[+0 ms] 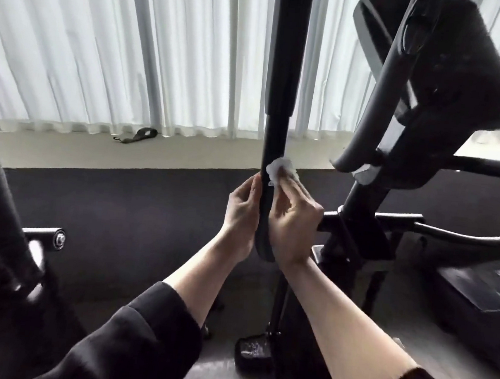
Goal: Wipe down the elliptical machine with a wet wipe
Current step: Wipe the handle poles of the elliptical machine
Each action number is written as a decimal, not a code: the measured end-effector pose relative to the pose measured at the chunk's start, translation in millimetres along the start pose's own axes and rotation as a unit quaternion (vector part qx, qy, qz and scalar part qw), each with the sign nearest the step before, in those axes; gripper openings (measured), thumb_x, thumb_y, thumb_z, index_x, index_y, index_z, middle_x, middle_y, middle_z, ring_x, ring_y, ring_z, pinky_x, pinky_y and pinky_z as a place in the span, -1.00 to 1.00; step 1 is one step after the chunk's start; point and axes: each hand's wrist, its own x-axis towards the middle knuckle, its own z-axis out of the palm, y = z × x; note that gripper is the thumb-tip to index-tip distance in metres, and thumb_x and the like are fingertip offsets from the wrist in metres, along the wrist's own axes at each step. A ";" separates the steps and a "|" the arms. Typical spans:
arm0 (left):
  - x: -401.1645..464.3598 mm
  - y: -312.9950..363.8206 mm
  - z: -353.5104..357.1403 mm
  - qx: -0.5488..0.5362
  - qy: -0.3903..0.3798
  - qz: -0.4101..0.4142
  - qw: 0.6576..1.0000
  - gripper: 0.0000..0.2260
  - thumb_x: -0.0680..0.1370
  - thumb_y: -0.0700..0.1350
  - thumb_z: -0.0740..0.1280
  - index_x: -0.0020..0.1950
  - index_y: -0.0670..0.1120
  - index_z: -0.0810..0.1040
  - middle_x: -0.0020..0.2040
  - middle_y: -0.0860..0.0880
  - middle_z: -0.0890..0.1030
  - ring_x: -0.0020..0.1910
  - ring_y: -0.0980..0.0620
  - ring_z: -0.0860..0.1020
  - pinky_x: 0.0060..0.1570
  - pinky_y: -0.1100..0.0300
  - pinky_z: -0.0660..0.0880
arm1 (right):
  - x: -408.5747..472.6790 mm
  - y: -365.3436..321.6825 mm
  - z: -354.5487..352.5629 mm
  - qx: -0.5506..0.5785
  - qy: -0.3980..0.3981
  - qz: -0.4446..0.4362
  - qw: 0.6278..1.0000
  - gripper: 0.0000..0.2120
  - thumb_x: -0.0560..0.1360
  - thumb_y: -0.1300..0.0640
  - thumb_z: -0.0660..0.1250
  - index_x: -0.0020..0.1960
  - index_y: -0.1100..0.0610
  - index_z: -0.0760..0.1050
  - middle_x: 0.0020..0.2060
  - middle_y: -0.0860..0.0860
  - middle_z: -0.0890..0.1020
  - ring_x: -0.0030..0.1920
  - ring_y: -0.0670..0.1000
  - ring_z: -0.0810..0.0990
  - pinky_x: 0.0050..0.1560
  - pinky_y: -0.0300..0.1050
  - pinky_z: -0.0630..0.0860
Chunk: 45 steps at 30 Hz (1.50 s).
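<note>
A black upright handlebar [281,100] of the elliptical machine rises through the middle of the view. My left hand [241,216] grips its lower part from the left side. My right hand [296,221] pinches a crumpled white wet wipe [280,167] and presses it against the bar's right side, just above my left hand. The machine's black console [457,56] tilts at the upper right, with the centre post [360,200] below it. A foot pedal [254,354] shows low in the middle.
White curtains [134,50] hang across the back above a pale floor strip with a dark strap [139,134] on it. A black mat [134,208] lies below. Another black frame [0,196] stands at the left. The machine's base cover [483,288] is at the right.
</note>
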 end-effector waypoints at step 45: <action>-30.6 -32.3 -29.8 -0.022 -0.033 -0.096 0.995 -0.75 0.68 -0.16 0.14 0.24 -0.16 0.56 -0.15 -0.03 0.66 -0.22 0.09 0.61 -0.17 0.24 0.56 | -97.4 6.9 -24.2 -0.090 -0.119 0.142 0.978 -0.69 0.57 0.29 0.20 0.26 0.26 0.56 -0.01 0.17 0.70 -0.08 0.11 0.67 0.12 -0.41 0.44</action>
